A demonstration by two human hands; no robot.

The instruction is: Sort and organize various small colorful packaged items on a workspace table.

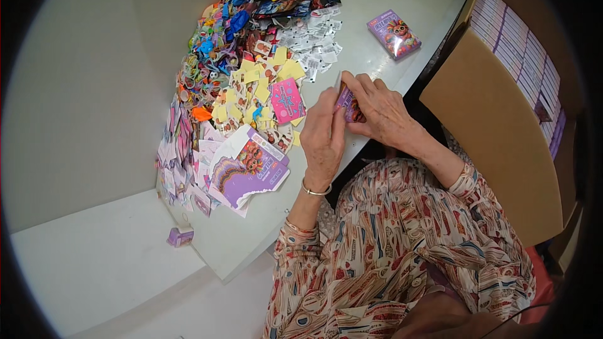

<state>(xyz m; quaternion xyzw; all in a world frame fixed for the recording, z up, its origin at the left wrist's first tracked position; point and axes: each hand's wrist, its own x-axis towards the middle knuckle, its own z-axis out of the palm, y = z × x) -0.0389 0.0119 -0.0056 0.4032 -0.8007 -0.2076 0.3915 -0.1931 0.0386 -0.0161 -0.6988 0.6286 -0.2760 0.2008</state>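
Note:
Near the table's front edge, both hands meet at a small purple printed box [347, 102], mostly covered by fingers. My right hand [384, 108] is closed round its right side. My left hand [322, 135], a bangle at its wrist, pinches its left side, where a pale flap or edge sticks up. Just left of that hand lies a pink card packet [287, 100] on yellow and printed paper slips [251, 88]. Below it, a fan of flat purple box cartons [254, 166] rests on the table. Another purple box [394, 34], shiny and closed, lies beyond my right hand.
Along the table's left side runs a heap of small colourful toys [210, 44], with white sachets [314, 41] and dark foil packets [292, 5] beside it. An open cardboard carton [496, 132] on the right holds rows of purple boxes [518, 44]. A tiny purple box [180, 236] sits by the table's left corner.

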